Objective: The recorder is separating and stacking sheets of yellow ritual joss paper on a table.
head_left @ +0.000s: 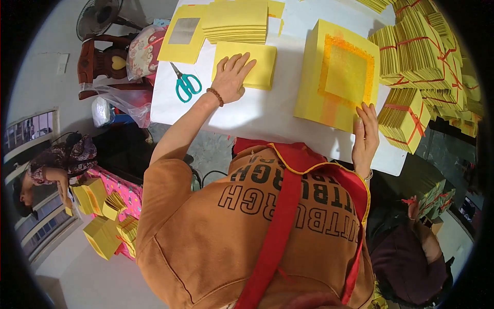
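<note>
My left hand [234, 77] lies with its fingers spread on a folded yellow paper packet [263, 67]. Just beyond it is a stack of folded yellow paper [235, 21]. At the near right corner of a tall stack of yellow paper sheets [314, 77], my right hand [367, 131] rests with its fingers stretched along the edge; its thumb is partly hidden. The top sheet of that stack bears an orange-bordered square [350, 72]. Teal-handled scissors [186, 85] lie left of my left hand. Behind them is a yellow sheet with a silver-grey square [184, 32].
Bundles of yellow paper tied with red string [417, 46] are piled along the right side of the white table [206, 116]. A wooden chair [105, 62] and a fan [98, 15] stand at left. One person [56, 159] works at far left, another [411, 257] at lower right.
</note>
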### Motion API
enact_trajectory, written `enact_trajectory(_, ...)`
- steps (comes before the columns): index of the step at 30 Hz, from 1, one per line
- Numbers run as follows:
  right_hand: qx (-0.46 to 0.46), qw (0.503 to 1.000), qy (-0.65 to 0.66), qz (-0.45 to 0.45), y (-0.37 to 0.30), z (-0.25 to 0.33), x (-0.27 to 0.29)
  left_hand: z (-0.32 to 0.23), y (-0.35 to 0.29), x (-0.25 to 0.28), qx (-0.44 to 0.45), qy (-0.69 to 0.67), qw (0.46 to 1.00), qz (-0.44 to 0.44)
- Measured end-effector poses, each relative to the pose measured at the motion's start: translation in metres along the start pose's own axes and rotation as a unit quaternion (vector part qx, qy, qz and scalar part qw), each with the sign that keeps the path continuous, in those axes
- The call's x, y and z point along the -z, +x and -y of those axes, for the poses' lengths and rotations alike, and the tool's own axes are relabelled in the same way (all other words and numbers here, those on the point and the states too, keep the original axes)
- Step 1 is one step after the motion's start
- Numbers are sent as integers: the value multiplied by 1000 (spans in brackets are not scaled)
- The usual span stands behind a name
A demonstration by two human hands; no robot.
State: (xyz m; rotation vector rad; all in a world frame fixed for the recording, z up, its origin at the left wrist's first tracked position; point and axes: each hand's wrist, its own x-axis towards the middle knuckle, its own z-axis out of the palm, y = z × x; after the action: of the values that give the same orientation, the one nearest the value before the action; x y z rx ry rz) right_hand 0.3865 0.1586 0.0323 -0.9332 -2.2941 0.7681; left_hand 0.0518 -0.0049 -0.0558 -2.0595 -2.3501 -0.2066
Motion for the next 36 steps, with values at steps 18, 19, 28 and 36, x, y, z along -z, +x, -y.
enact_trajectory(18,47,999,-18,-15,0,-7,4,-24,40,83,-79,-113,990,10)
enact_trajectory(19,55,998,-17,-21,0,-8,3,-35,46,87,-90,-188,978,-24)
enact_trajectory(28,62,997,-13,-39,4,-7,4,-130,59,90,-274,-159,945,-78)
enact_trajectory(36,-19,978,208,-9,5,-20,13,-130,69,103,-250,-268,929,-57)
